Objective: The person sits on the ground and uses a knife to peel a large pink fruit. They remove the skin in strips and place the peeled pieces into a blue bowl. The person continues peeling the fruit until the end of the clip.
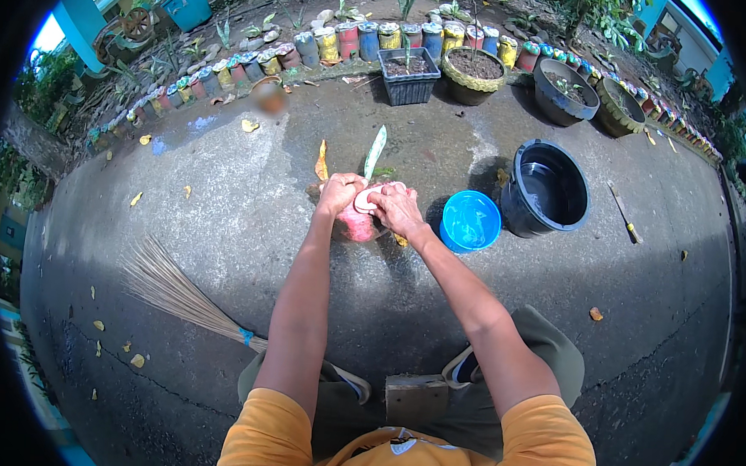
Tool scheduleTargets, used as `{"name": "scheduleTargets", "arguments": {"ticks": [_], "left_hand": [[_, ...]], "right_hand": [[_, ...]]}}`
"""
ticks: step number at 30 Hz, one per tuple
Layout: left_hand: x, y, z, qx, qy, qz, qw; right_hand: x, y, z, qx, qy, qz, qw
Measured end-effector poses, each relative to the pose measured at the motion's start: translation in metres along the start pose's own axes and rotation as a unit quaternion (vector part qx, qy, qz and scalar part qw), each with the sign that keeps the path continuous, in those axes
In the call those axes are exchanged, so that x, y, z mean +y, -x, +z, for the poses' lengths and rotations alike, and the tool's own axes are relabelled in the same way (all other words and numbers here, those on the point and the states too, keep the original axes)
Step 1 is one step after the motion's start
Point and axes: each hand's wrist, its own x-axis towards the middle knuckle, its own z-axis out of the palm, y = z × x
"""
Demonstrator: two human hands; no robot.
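My left hand point(339, 191) and my right hand point(396, 209) both grip a small pink-red pot point(357, 225) on the concrete ground in front of me. A long pale green leaf point(376, 152) and a yellow-orange leaf point(321, 162) stand up from behind the pot. My fingers close over the pot's white rim point(363, 201), so its inside is mostly hidden. Both forearms reach forward from the lower edge of the view.
A blue bowl point(470, 221) and a black bucket point(546, 189) stand right of the pot. A stick broom point(179, 289) lies at left. A knife-like tool point(624, 212) lies at right. Planters point(410, 76) and painted cans point(367, 39) line the garden bed behind.
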Motion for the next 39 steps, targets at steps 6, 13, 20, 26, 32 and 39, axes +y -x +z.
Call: {"name": "scheduleTargets", "arguments": {"ticks": [6,13,20,26,32,39], "left_hand": [[-0.007,0.006,-0.002,0.024,-0.026,0.02,0.999],[-0.005,0.002,-0.002,0.017,-0.027,0.031,0.999],[-0.01,-0.003,0.0,0.023,-0.036,0.042,0.998],[-0.008,-0.005,0.0,0.013,-0.003,0.034,0.999],[0.004,0.004,-0.005,0.031,-0.083,0.043,0.995],[0.003,0.001,-0.004,0.021,-0.026,0.028,0.999]], "right_hand": [[0.001,0.004,0.0,0.036,0.081,0.249,0.964],[-0.003,0.0,-0.001,0.0,0.035,0.085,0.996],[0.006,0.001,-0.006,-0.016,0.059,0.151,0.987],[0.006,-0.001,0.001,-0.006,0.012,0.132,0.991],[0.067,0.045,-0.011,0.114,0.136,0.341,0.923],[0.104,0.096,0.012,0.044,-0.025,0.651,0.757]]}}
